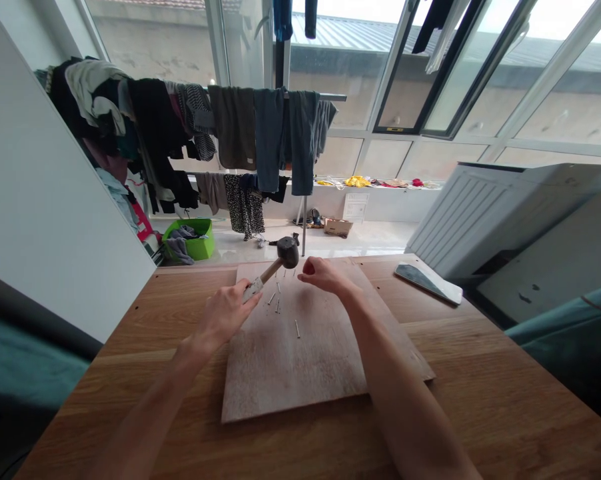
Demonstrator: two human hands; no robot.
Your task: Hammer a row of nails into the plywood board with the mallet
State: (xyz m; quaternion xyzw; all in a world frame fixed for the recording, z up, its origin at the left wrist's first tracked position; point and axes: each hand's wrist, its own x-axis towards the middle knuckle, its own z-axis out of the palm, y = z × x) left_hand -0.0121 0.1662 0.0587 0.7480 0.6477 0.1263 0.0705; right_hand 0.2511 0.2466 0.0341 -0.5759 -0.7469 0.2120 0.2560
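My left hand is wrapped round the handle of a rubber mallet with a black head and a pale wooden shaft. The mallet is tilted, its head raised over the far part of a flat wooden board. Just right of the head, my right hand has its fingers curled together low over the board; what they pinch, if anything, I cannot make out. Several loose nails lie on the board between the hands, and a single nail lies nearer to me.
The board rests on a wooden table. A phone lies at the table's far right. Beyond the edge stand a drying rack with hanging clothes, a green basket and a white appliance. A white panel rises at left.
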